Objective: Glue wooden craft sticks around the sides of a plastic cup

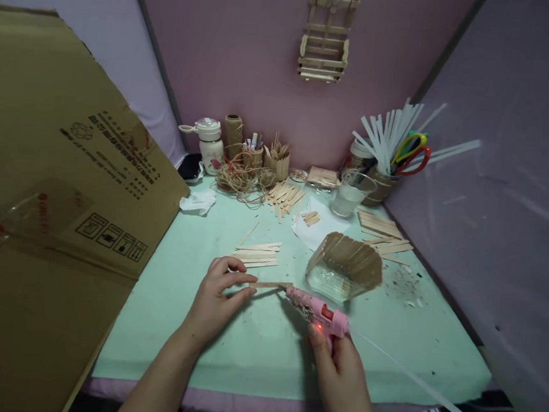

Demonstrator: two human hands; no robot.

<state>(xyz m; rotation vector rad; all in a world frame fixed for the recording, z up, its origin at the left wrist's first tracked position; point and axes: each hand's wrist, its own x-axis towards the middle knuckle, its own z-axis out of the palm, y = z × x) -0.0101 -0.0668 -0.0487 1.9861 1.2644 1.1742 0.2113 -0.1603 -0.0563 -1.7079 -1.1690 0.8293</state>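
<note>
My left hand (216, 297) pinches one end of a wooden craft stick (271, 285) lying flat on the pale green table (253, 345). My right hand (338, 362) grips a pink hot glue gun (319, 311) whose nozzle touches the stick's right end. A red light glows on the gun's body. Just beyond the gun sits a clear plastic tub clad in wooden sticks (345, 267), tipped on its side. A small pile of loose sticks (257, 254) lies just past my left hand.
A big cardboard sheet (49, 199) leans over the table's left side. At the back stand a white bottle (209, 142), twine, stick piles (285, 197), a clear cup (351, 192) and a jar with scissors and glue sticks (394, 152). A stick-built shelf (325, 40) hangs on the pink wall.
</note>
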